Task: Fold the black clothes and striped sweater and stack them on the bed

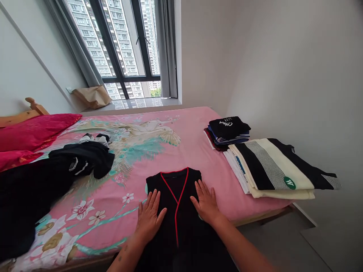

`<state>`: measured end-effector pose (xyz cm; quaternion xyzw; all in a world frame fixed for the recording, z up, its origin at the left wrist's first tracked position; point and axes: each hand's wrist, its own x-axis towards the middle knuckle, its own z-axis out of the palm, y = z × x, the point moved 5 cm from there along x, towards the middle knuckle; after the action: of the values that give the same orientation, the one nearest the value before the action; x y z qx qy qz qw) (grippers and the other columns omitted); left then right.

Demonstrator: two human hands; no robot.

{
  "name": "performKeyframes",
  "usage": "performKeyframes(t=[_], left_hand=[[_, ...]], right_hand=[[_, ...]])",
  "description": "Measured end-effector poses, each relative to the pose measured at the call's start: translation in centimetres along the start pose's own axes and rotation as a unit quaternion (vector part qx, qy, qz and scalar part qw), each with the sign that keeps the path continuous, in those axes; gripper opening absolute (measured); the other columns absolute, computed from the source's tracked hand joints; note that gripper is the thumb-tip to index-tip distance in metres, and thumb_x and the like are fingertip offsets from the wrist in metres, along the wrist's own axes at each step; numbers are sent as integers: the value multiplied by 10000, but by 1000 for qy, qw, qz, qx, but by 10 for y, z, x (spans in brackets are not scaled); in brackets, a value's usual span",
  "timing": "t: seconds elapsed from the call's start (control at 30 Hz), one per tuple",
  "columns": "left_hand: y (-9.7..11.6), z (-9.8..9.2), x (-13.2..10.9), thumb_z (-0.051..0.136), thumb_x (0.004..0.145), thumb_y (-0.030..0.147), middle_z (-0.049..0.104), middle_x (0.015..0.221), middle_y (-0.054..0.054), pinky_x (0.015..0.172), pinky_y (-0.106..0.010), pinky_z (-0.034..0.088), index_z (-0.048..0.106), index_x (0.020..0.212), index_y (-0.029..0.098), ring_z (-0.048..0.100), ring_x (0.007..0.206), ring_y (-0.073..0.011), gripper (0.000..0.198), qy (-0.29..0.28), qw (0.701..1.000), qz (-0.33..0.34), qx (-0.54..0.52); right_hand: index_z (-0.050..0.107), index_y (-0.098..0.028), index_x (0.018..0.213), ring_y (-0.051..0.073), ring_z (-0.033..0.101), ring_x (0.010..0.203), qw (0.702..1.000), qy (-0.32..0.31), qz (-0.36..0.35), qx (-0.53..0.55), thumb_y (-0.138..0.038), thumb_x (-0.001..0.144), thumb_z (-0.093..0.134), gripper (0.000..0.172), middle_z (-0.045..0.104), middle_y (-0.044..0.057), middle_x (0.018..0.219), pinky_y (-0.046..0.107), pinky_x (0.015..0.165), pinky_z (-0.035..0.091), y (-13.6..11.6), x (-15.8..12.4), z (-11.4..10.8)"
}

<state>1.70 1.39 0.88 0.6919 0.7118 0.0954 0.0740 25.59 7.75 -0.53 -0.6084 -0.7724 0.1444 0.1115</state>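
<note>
A black sleeveless V-neck garment with red trim (185,211) lies spread at the near edge of the bed, its lower part running down out of the frame. My left hand (150,215) rests flat on its left side, fingers stretched forward. On the opposite side, my right hand (204,201) lies flat over the garment's edge near the shoulder, fingers apart. Neither hand grips the cloth. The red-edged neckline shows between my two hands.
A pink flowered sheet (193,136) covers the bed. To the right sit a stack of dark folded clothes (228,130) and a stack of cream-and-black striped clothes (269,166). Rumpled dark clothes (85,158) and red pillows (36,132) lie left. A paper bag (93,96) stands by the window.
</note>
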Motion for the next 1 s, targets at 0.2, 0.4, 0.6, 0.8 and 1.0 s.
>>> performKeyframes(t=[0.2, 0.4, 0.6, 0.8, 1.0], left_hand=[[15, -7, -16, 272, 934, 404, 151, 1544, -73, 1116, -529, 122, 249, 1450, 190, 117, 1420, -235, 560, 50, 998, -21, -9], [27, 5, -40, 388, 894, 472, 231, 1527, -32, 1111, -568, 24, 302, 1424, 307, 182, 1406, -249, 562, 51, 997, 64, 5], [-35, 0, -78, 482, 835, 435, 399, 1440, -126, 1096, -475, 255, 386, 1379, 181, 345, 1336, -262, 608, 102, 981, -60, -156], [-41, 28, -129, 669, 677, 452, 641, 1081, -131, 820, -402, 493, 485, 1196, 159, 608, 1017, -295, 624, 74, 795, -317, -512], [-6, 53, -144, 688, 696, 476, 640, 1101, -148, 768, -328, 494, 549, 1072, 154, 642, 954, -244, 514, 0, 608, -381, -697]], right_hand=[[128, -116, 1473, 219, 48, 1419, 998, 57, 2, 2, -508, 939, 203, 666, 112, 76, 1542, 524, 1125, 54, -8, -28, -22], [177, -275, 1465, 198, 69, 1418, 986, -14, -166, 3, -549, 928, 244, 606, 158, -13, 1534, 524, 1129, 14, -38, -65, 2], [270, -208, 1444, 217, 172, 1399, 994, 34, -74, 73, -460, 921, 312, 582, 245, 49, 1516, 493, 1130, 119, 6, -72, 8], [468, -138, 1251, 284, 452, 1225, 912, 177, 101, 356, -561, 764, 526, 647, 519, 164, 1279, 438, 1050, 337, 44, -119, 25], [523, -225, 1069, 326, 567, 1062, 739, 25, 303, 602, -603, 506, 736, 711, 602, 105, 1083, 408, 740, 545, 53, -153, 70]])
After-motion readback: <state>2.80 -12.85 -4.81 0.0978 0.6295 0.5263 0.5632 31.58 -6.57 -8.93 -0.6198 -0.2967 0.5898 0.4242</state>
